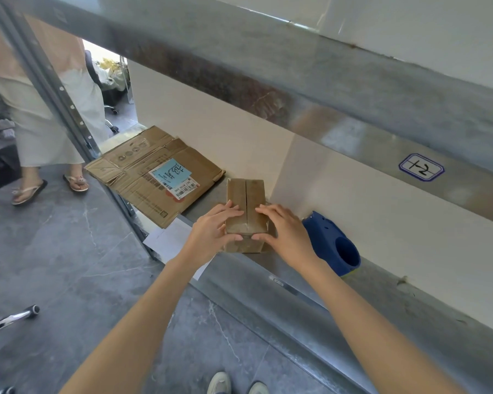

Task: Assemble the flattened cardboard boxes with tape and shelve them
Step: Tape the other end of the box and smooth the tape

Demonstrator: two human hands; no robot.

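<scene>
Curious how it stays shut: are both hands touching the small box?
Touching. Head view: left hand and right hand rest fingers on the small box, thumbs against its near side.

Grey marbled floor (69, 265), cream wall (353, 223)
</scene>
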